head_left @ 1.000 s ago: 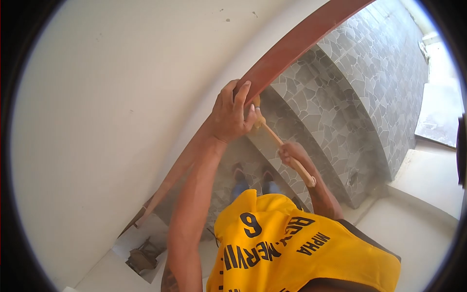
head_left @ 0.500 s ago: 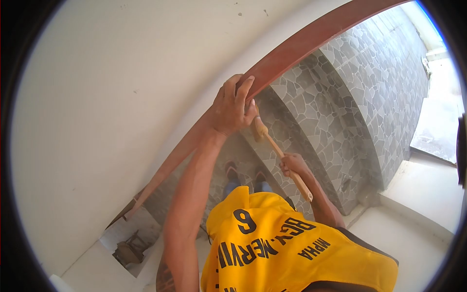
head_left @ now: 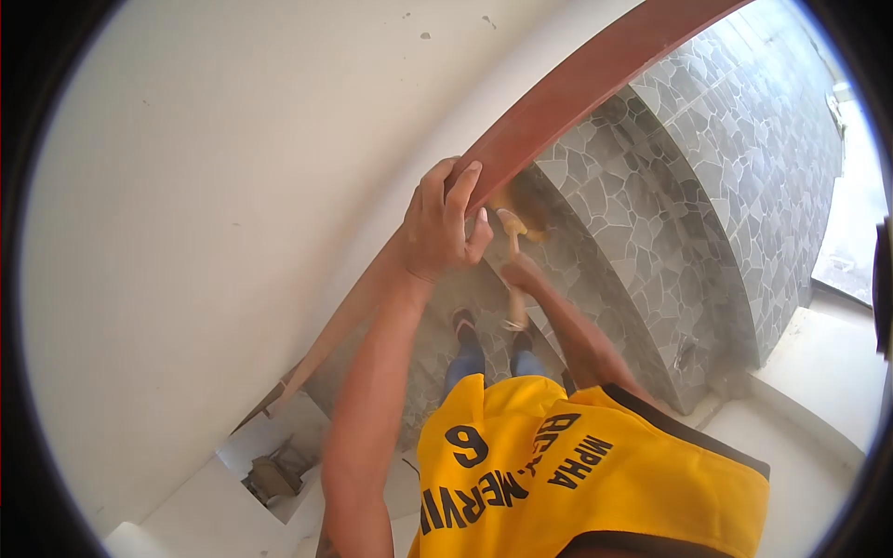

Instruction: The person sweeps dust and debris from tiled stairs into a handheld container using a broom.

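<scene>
Stairs (head_left: 651,177) — L hand (head_left: 445,223) grips handrail (head_left: 577,93), brush (head_left: 513,242) just beside

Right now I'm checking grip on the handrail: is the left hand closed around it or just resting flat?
Closed. The left hand curls its fingers over the top edge of the red-brown handrail, thumb on the near side.

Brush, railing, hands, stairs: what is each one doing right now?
Left hand: gripping the railing.
Right hand: closed on the brush handle.
Brush: head up, under the railing's edge.
Railing: sloping, reddish brown.
Stairs: grey stone pattern, dusty.
</scene>
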Demonstrator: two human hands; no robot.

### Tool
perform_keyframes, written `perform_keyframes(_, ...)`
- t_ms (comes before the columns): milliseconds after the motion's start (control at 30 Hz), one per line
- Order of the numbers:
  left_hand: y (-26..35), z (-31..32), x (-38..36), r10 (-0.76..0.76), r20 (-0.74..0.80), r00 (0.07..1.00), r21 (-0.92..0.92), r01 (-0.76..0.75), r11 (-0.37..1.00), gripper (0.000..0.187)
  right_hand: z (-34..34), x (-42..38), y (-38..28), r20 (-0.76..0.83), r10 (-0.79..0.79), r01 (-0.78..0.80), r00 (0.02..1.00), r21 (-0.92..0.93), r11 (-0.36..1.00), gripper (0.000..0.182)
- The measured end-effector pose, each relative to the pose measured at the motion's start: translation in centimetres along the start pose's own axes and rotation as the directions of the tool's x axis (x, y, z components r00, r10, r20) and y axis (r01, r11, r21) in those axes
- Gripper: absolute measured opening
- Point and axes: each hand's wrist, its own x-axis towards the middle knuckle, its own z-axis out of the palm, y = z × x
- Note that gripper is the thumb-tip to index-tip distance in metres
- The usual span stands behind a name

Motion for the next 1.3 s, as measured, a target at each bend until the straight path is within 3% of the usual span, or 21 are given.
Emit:
perform_keyframes(67, 0.5, -0.1, -0.3, -0.026, 0.008, 1.000, -0.011, 0.026, 1.000, 0.060, -1.8, -7.4, 0.3, -0.107, 0.309, -0.226, 0.945, 0.469, 0.854, 0.023)
perform_keyframes(100, 0.7, -0.1, -0.5, -0.036, 0.009, 0.999, -0.009, 0.036, 0.999, 0.060, -4.3, -10.7, -1.4, 0.038, 0.529, -0.373, 0.848, 0.752, 0.543, 0.023)
perform_keyframes(200, 1.0, -0.3, -0.1, -0.028, 0.011, 1.000, -0.007, 0.028, 1.000, 0.059, -1.4, -9.3, -1.8, -0.340, 0.590, -0.341, 0.732, 0.567, 0.750, 0.016)
perform_keyframes(233, 0.8, -0.3, -0.2, -0.021, 0.007, 1.000, -0.007, 0.022, 1.000, 0.058, -0.6, -5.7, -0.7, -0.256, 0.351, -0.282, 0.901, 0.270, 0.921, 0.019)
perform_keyframes(300, 1.2, -0.5, 0.0, -0.011, 0.005, 1.000, -0.045, 0.011, 0.999, 0.055, 0.5, -4.0, -0.6, -0.095, 0.227, -0.199, 0.969, 0.240, 0.950, 0.018)
perform_keyframes(367, 2.4, -1.0, -0.8, 0.007, 0.009, 1.000, -0.057, -0.007, 0.998, 0.051, 0.7, -3.9, -2.1, -0.084, 0.416, -0.239, 0.906, 0.709, 0.663, 0.012)
perform_keyframes(433, 4.2, -2.4, -2.5, 0.066, 0.050, 0.997, -0.094, -0.061, 0.994, 0.049, -0.8, -3.7, -4.1, 0.006, 0.551, -0.133, 0.834, 0.973, 0.190, 0.008)
perform_keyframes(467, 6.2, -2.9, -4.2, 0.113, 0.091, 0.989, -0.126, -0.101, 0.987, 0.048, -1.7, -5.0, -5.1, 0.167, 0.567, -0.100, 0.807, 0.984, -0.147, 0.007)
perform_keyframes(533, 8.7, -1.6, -8.2, -0.225, 0.349, 0.910, -0.214, 0.311, 0.926, 0.046, -1.9, -8.9, -7.6, 0.466, 0.433, 0.006, 0.772, 0.675, -0.737, 0.006)
perform_keyframes(567, 7.3, 2.0, -13.0, -0.462, 0.562, 0.686, -0.271, 0.680, 0.681, 0.045, -0.7, -9.1, -7.5, 0.437, 0.427, 0.033, 0.792, 0.668, -0.744, 0.006)
perform_keyframes(600, 7.5, 2.0, -12.2, -0.496, 0.751, 0.436, -0.256, 0.884, 0.391, 0.044, -0.1, -10.2, -7.4, 0.416, 0.412, 0.049, 0.811, 0.653, -0.756, 0.006)
perform_keyframes(633, 7.7, 2.0, -11.6, -0.481, 0.865, 0.143, -0.119, 0.990, 0.081, 0.044, -0.1, -10.4, -7.6, 0.378, 0.403, 0.070, 0.833, 0.651, -0.756, 0.006)
perform_keyframes(700, 8.7, -0.2, -9.5, -0.176, 0.957, -0.230, 0.156, 0.922, -0.355, 0.044, -1.1, -11.8, -11.6, 0.372, 0.532, 0.166, 0.761, 0.681, -0.713, 0.007)
perform_keyframes(800, 5.8, -0.8, -10.2, -0.433, 0.871, -0.231, 0.265, 0.964, 0.018, 0.039, -0.5, -8.2, -15.5, 0.368, 0.624, 0.274, 0.689, 0.664, -0.695, 0.010)
perform_keyframes(833, 2.8, 0.5, -12.4, -0.269, 0.914, -0.303, 0.257, 0.947, -0.195, 0.032, 0.2, -5.2, -15.4, 0.335, 0.648, 0.300, 0.684, 0.680, -0.669, 0.010)
perform_keyframes(867, 1.2, 2.3, -14.4, -0.279, 0.928, -0.246, 0.154, 0.937, -0.313, 0.030, 0.7, -2.9, -15.0, 0.305, 0.669, 0.324, 0.678, 0.693, -0.644, 0.011)
perform_keyframes(967, -0.6, 3.9, -17.6, -0.309, 0.939, -0.148, -0.050, 0.833, -0.551, 0.024, 1.0, -0.2, -14.0, 0.320, 0.639, 0.015, 0.699, 0.888, -0.460, 0.013)
perform_keyframes(1067, 6.6, -0.4, -16.3, -0.355, 0.895, -0.271, 0.091, 0.889, -0.449, 0.024, 2.1, -4.6, -16.7, 0.304, 0.687, 0.067, 0.660, 0.887, -0.457, 0.015)
perform_keyframes(1167, 6.5, -4.0, -15.0, -0.357, 0.862, -0.361, 0.259, 0.918, -0.302, 0.029, 2.7, -8.9, -19.0, 0.275, 0.725, 0.108, 0.632, 0.894, -0.434, 0.017)
perform_keyframes(1267, 0.5, -1.6, -16.9, -0.291, 0.942, -0.171, 0.048, 0.921, -0.387, 0.033, 2.0, -3.4, -18.7, 0.224, 0.778, 0.173, 0.587, 0.904, -0.391, 0.019)
perform_keyframes(1300, 1.1, -0.9, -16.9, -0.300, 0.938, -0.176, 0.030, 0.900, -0.434, 0.032, 2.2, -2.8, -17.6, 0.225, 0.727, 0.098, 0.648, 0.923, -0.373, 0.019)
